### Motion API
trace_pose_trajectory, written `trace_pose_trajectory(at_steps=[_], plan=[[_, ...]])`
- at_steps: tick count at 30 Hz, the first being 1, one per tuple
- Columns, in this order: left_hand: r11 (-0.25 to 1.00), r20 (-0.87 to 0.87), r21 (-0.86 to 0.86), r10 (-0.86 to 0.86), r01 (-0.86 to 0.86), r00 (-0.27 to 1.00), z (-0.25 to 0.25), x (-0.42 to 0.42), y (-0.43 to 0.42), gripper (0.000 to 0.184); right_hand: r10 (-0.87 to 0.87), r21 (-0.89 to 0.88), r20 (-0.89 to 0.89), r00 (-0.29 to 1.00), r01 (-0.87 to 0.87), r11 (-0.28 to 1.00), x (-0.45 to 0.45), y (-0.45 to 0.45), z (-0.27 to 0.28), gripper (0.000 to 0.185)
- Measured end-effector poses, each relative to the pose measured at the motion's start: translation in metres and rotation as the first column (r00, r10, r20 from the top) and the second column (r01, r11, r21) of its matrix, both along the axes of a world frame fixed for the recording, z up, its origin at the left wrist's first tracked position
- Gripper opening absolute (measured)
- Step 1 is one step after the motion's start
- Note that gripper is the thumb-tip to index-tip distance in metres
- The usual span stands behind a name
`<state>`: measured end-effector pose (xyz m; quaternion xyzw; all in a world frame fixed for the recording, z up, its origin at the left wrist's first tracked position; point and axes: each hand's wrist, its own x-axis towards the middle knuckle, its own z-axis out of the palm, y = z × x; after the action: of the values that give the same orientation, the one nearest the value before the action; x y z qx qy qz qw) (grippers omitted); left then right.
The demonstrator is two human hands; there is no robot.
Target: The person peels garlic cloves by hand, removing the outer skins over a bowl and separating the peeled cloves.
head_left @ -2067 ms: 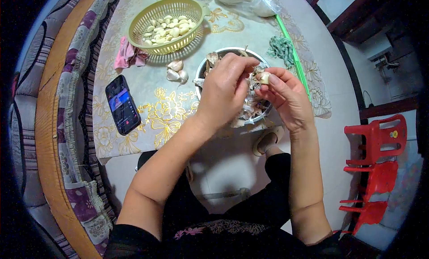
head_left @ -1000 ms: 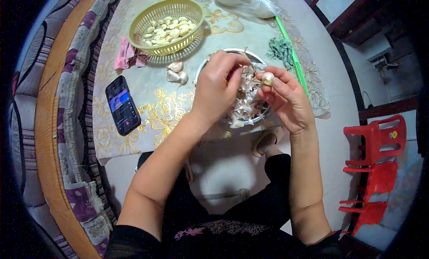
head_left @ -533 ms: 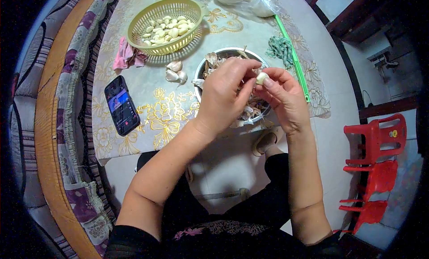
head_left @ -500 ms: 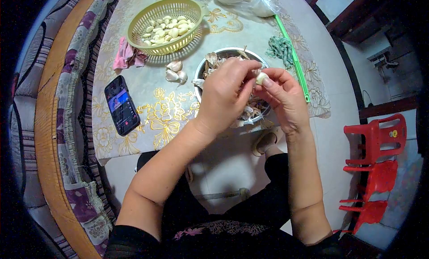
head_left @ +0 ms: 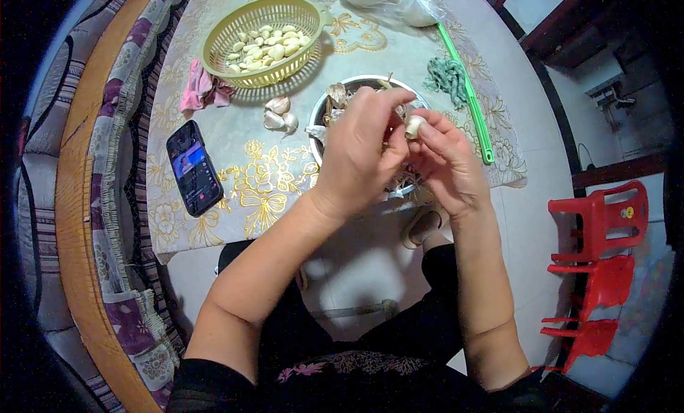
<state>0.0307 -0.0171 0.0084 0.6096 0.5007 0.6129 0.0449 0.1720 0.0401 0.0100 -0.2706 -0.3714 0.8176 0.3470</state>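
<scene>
1. Pinching the garlic clove [head_left: 414, 126] between thumb and fingers, your right hand [head_left: 452, 160] sits a little farther inward than half a second ago, and the clove is tilted differently, its blunt end turned lower.
2. Your left hand [head_left: 360, 146] is right beside it, fingers bent in more tightly than before. Its fingertips are partly hidden, so you cannot tell whether they are closed on anything or touch the clove.
3. Under both hands is the round bowl [head_left: 354, 79], its pale rim smooth and shiny. Your hands cover much of it, including more of the lower skins than earlier; papery, crinkled skins [head_left: 337, 96] show at the upper left.
4. Left of the bowl, the flat phone [head_left: 194, 168] lies lit, its screen text too small to read, on the gold-patterned tablecloth [head_left: 246, 128].
5. Between phone and bowl, slightly farther off, unpeeled cloves [head_left: 279, 117] lie bunched in dull, papery skin.
6. Beyond them, the slotted plastic basket [head_left: 274, 76] holds smooth, cream-coloured cloves [head_left: 271, 48].
7. At the far side, the clear, wrinkled bag [head_left: 399, 3] is cut off by the frame; its white contents are hard to identify.
</scene>
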Motion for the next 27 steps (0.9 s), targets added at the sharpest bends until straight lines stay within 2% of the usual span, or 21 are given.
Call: trace_pose_trajectory(at_steps=[1, 4, 5, 6, 7, 11, 15, 18, 21, 27], plan=[[1.0, 0.07, -0.024, -0.015, 0.017, 0.997, 0.002, 0.0, -0.001, 0.033, 0.06, 0.011, -0.013, 0.998, -0.06, 0.998, 0.002, 0.001, 0.001, 0.026], [0.998, 0.022, -0.035, 0.053, -0.052, 0.998, 0.003, -0.012, 0.002, 0.031, 0.215, 0.036, -0.048, 0.975, -0.214, 0.976, 0.006, 0.001, 0.003, 0.028], [0.989, -0.036, -0.01, 0.145, -0.145, 0.989, -0.001, -0.019, 0.006, 0.029, 0.251, 0.035, -0.057, 0.966, -0.249, 0.968, 0.007, -0.001, 0.003, 0.029], [0.989, 0.049, -0.048, 0.14, -0.137, 0.989, -0.002, -0.024, 0.008, 0.025, 0.286, 0.034, -0.067, 0.956, -0.284, 0.958, 0.007, -0.002, 0.004, 0.03], [0.987, 0.062, -0.072, 0.145, -0.141, 0.987, -0.002, -0.028, 0.009, 0.021, 0.298, 0.024, -0.168, 0.94, -0.299, 0.954, 0.007, -0.002, 0.001, 0.031], [0.987, 0.024, -0.144, 0.08, -0.076, 0.997, -0.004, -0.026, 0.007, 0.013, 0.146, -0.086, -0.204, 0.968, -0.166, 0.982, 0.005, 0.004, 0.001, 0.032], [0.993, -0.053, -0.114, 0.036, -0.042, 0.998, -0.008, -0.02, 0.006, 0.015, 0.041, -0.136, -0.201, 0.979, -0.07, 0.988, 0.006, 0.005, -0.001, 0.031], [0.999, -0.123, -0.021, 0.046, -0.049, 0.991, -0.009, -0.016, 0.007, 0.019, 0.012, -0.157, -0.193, 0.981, -0.043, 0.987, 0.007, 0.007, -0.002, 0.031], [0.996, 0.041, -0.077, -0.034, 0.037, 0.999, -0.003, -0.009, 0.003, 0.022, 0.0, -0.16, -0.171, 0.985, -0.028, 0.987, 0.007, 0.006, -0.003, 0.031], [0.993, 0.158, -0.092, -0.062, 0.077, 0.985, 0.0, -0.003, 0.0, 0.024, 0.024, -0.154, -0.212, 0.977, -0.058, 0.986, 0.004, 0.005, -0.006, 0.028]])
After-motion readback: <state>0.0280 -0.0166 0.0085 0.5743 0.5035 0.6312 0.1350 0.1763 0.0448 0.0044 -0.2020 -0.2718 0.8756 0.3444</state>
